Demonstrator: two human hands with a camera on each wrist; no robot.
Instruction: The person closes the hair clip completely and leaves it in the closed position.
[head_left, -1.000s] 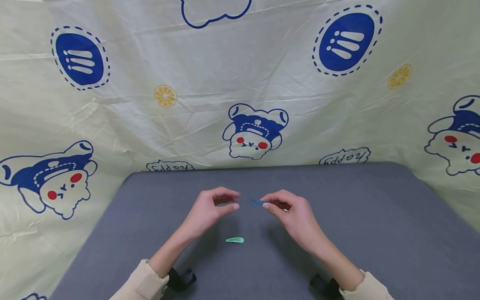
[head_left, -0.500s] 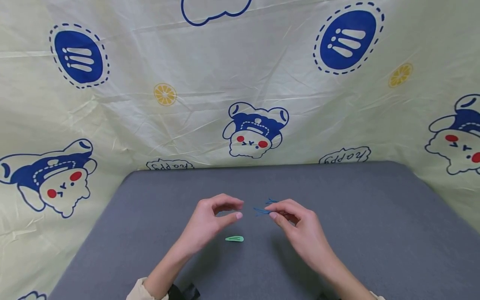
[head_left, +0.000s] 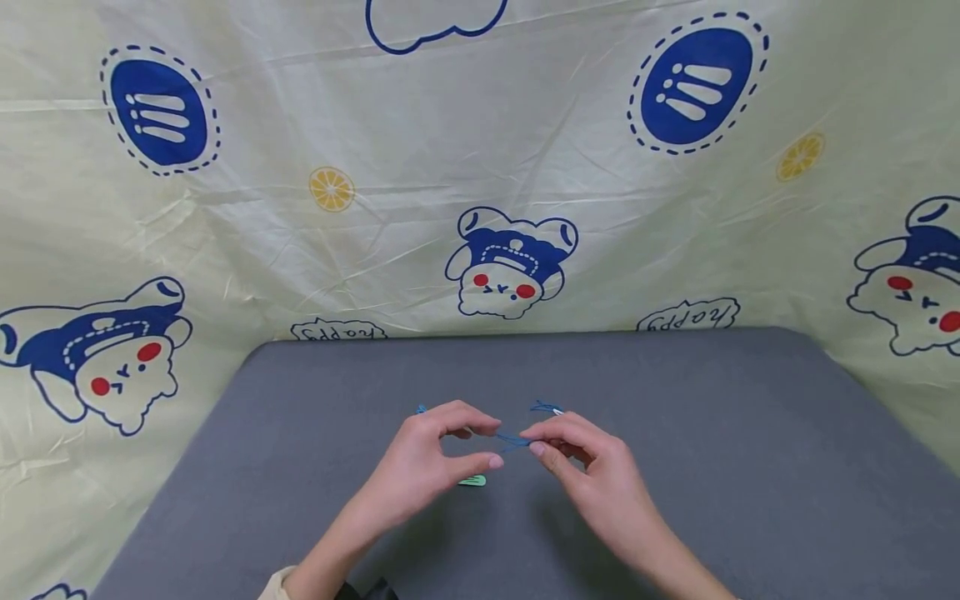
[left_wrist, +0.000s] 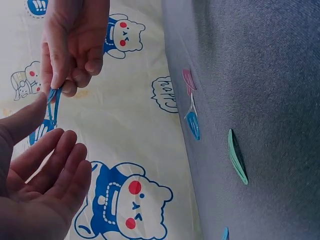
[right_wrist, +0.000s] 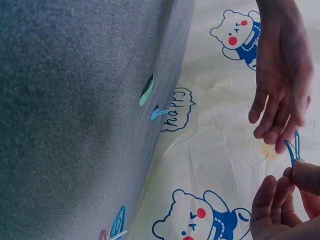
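Note:
My right hand (head_left: 592,458) pinches a blue snap hair clip (head_left: 513,440) between thumb and fingertips, above the table. The clip's two prongs stand apart in the right wrist view, pointing toward the other hand. My left hand (head_left: 427,454) is beside its free end, thumb and fingers spread around it with the fingertips very close. Seen from the left wrist, that hand's fingers (left_wrist: 55,160) are loosely bent and the blue clip (left_wrist: 54,107) hangs from the right hand (left_wrist: 75,55). Below the left thumb lies a green snap clip (head_left: 473,481), partly hidden.
On the grey table (head_left: 712,467), a blue clip (head_left: 545,406) with a whitish part lies beyond the right hand, next to a pink clip (left_wrist: 188,80). Another blue clip (head_left: 422,408) shows past the left hand. A patterned curtain (head_left: 405,250) hangs behind.
Both hands have come nearer to me, and the left has moved right, up to the blue clip's free end. The left hand now partly covers the green clip; blue clips beyond the hands have come into view.

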